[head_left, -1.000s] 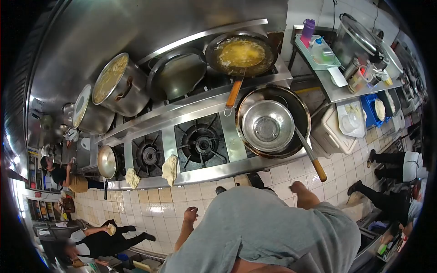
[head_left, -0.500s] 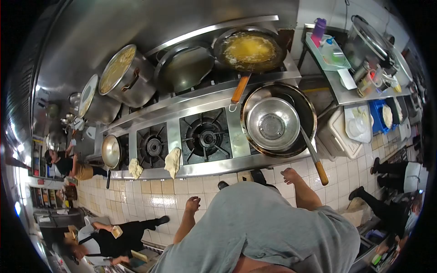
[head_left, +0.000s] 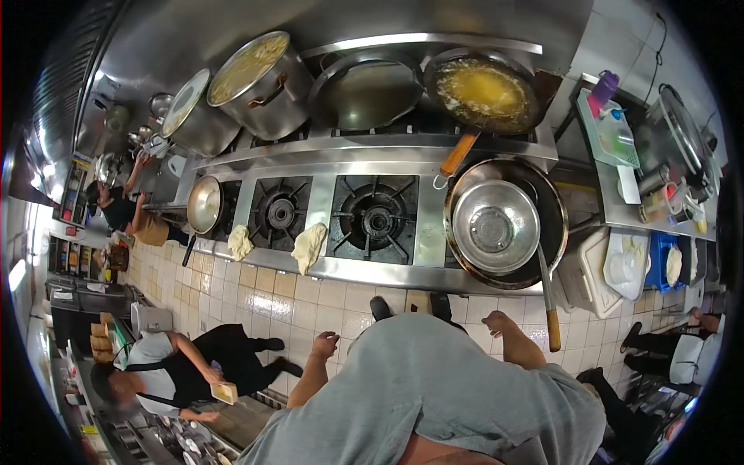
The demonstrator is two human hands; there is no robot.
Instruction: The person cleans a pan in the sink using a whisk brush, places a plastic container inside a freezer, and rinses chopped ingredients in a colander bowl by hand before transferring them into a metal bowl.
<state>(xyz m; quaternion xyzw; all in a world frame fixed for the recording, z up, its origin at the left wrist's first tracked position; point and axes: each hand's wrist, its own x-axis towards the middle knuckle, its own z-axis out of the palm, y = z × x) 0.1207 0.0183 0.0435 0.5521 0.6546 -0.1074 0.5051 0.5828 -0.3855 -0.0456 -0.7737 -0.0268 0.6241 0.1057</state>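
Observation:
My left hand hangs at my side over the tiled floor, fingers loosely curled and holding nothing I can see. On the other side my right hand also hangs free, its fingers a little apart. It is nearest to the wooden-handled frying strainer, whose bowl rests in a large dark wok on the stove. Behind that, a wok with bubbling yellow oil sits on the back row. Pale cloths lie on the stove's front edge. Neither hand touches these things.
Large stockpots and a covered wok line the back. A small pan stands at the stove's left end. A co-worker at lower left holds a small tub. Other people stand at right and far left. A side table holds trays.
My view has shifted, so the stove sits lower and further right. The co-worker at lower left appears nearer with the small tub. My hands still hang at my sides.

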